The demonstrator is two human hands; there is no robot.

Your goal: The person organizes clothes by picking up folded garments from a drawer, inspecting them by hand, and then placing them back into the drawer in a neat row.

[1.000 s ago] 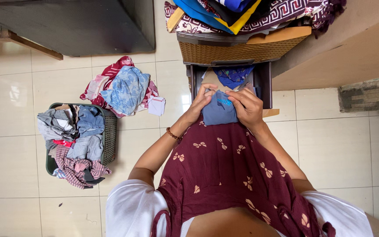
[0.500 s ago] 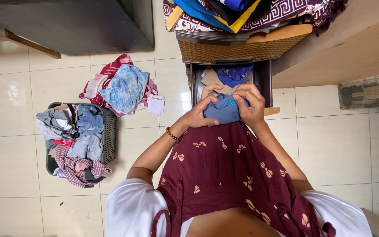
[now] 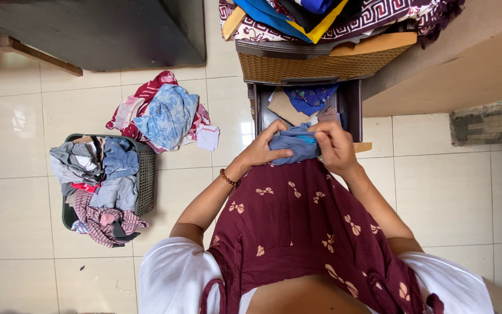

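Both of my hands grip a bunched grey-blue cloth [image 3: 295, 144] just over the near end of an open dark drawer [image 3: 352, 107]. My left hand [image 3: 261, 149] pinches its left side, thumb on top. My right hand [image 3: 333, 144] clasps its right side with curled fingers. A beaded bracelet [image 3: 226, 177] sits on my left wrist. Inside the drawer lie a blue patterned cloth [image 3: 309, 97] and a tan folded piece [image 3: 284, 109]. A maroon garment with pale motifs [image 3: 303, 221] hangs below my arms.
A grey laundry basket [image 3: 145, 180] full of mixed clothes stands on the tiled floor at left. A heap of red and light-blue cloth [image 3: 167, 116] lies beside it. A wicker drawer unit [image 3: 315, 65] carries stacked fabrics. A dark cabinet [image 3: 106, 29] is at top left.
My hands have drawn the grey-blue cloth out of the drawer toward me and bunched it tighter; more of the blue patterned cloth inside now shows.
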